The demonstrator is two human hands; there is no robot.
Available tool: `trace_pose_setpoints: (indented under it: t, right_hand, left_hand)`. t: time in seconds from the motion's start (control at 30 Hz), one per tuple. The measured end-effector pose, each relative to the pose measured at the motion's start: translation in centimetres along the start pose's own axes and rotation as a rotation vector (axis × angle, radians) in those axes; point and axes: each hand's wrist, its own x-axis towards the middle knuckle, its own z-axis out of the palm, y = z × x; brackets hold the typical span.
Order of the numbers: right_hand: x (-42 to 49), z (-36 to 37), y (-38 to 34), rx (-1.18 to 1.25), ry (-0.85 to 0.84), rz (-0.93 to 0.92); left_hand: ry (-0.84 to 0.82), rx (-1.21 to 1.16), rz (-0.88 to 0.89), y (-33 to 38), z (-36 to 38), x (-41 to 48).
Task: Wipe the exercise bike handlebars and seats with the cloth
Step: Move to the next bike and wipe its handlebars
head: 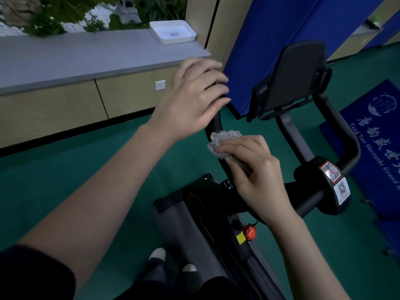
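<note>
1. Your right hand (257, 169) pinches the grey cloth (225, 141) against the left handlebar (214, 124) of the bike (207, 204).
2. Your left hand (190, 98) lies over that bar's upper end, fingers loosely bent; whether it grips, I cannot tell.
3. The bike stands on green floor (86, 169). Left of it, a grey counter (86, 57) bears a white tray (158, 37); behind it stands a blue mat (249, 50).

The blue mat (368, 135) on the floor carries white Chinese characters and "Tang Yun Shengshi Grand", cut off at the edge. 2 QR-code stickers (331, 173) sit on the exercise bike (307, 177), print too small to read.
</note>
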Motion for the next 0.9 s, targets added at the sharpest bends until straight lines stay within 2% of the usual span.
trace_pose_setpoints:
  t: [0.13,0.3,0.4,0.5,0.6,0.73,0.8,0.9]
  right_hand:
    - [1.1,0.7,-0.6,0.025,0.110,0.184]
    - [1.1,0.4,-0.6,0.157,0.136,0.432]
    - [1.8,0.1,0.1,0.209,0.105,0.605]
    - [4.2,0.8,0.6,0.297,0.053,0.697]
    - [4.7,0.8,1.0,0.325,-0.031,0.725]
    - [1.2,-1.5,1.8,0.216,-0.178,0.730]
    - [-0.4,-1.8,1.5,0.155,-0.122,0.719]
    - [-0.6,-0.6,0.1,0.079,0.093,0.614]
  left_hand:
    - [-0.080,-0.017,0.044,-0.5,0.5,0.3]
    - [-0.063,-0.050,0.041,-0.7,0.9,0.0]
    - [-0.031,-0.078,0.014,-0.6,1.4,-0.3]
    - [0.004,-0.096,-0.006,-0.3,1.7,-0.2]
    - [0.028,-0.111,-0.009,-0.3,1.8,-0.4]
    - [0.037,-0.139,-0.014,-0.3,1.9,-0.3]
    - [0.037,-0.144,-0.022,-0.2,2.0,-0.3]
    - [0.031,-0.151,-0.035,-0.3,2.1,-0.3]
